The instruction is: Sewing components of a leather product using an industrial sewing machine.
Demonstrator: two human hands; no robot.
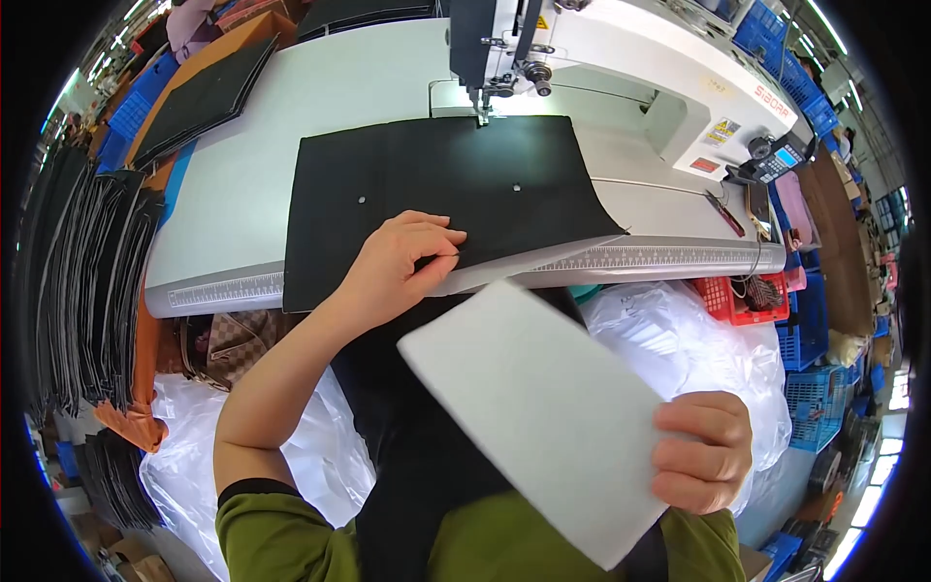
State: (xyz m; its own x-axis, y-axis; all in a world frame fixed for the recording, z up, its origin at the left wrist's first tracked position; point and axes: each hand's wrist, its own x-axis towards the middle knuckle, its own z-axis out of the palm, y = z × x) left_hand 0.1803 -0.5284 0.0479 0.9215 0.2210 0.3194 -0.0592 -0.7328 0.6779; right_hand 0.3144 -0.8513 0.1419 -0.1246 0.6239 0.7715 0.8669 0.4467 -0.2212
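My left hand (398, 262) has its curled fingers closed on the front edge of a black fabric panel (441, 175), whose pale underside shows along that edge. The panel has two small light spots and lies on the white sewing table (238, 194), its far edge at the needle and foot (482, 113) of a white sewing machine (722, 92). In my right hand (708, 451) is a white, rounded-corner rectangular sheet (533, 417), held tilted below the table's front edge, with my fingers over its right side and my thumb hidden.
Stacks of black panels (82, 281) stand at left. More panels (204, 92) rest on the table's back left. Scissors (725, 213) lie at right. A red basket (742, 315), blue crates (815, 403) and plastic sheeting (679, 349) surround the table's front and side.
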